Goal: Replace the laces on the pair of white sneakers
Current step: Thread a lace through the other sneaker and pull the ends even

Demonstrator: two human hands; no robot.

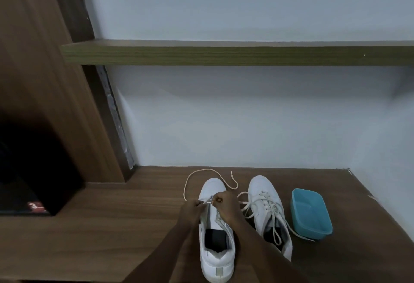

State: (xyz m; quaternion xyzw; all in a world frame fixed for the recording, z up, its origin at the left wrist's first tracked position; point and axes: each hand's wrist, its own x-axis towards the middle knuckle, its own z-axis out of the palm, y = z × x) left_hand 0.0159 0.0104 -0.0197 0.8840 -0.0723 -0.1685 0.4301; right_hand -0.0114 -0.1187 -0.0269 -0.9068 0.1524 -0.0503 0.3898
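Two white sneakers stand side by side on the wooden table, toes pointing at the wall. Over the lower eyelets of the left sneaker (216,258), my left hand (193,209) and my right hand (226,204) both pinch a cream lace (201,171). That lace loops out past the toe onto the table. The right sneaker (266,206) is laced with a white lace (289,226), its loose ends trailing across the table on both sides.
A light blue plastic tub (310,213) sits just right of the right sneaker. The wooden table (112,238) meets a white wall behind the shoes. A wooden shelf (224,55) runs across above. A dark cabinet (33,170) stands at the left.
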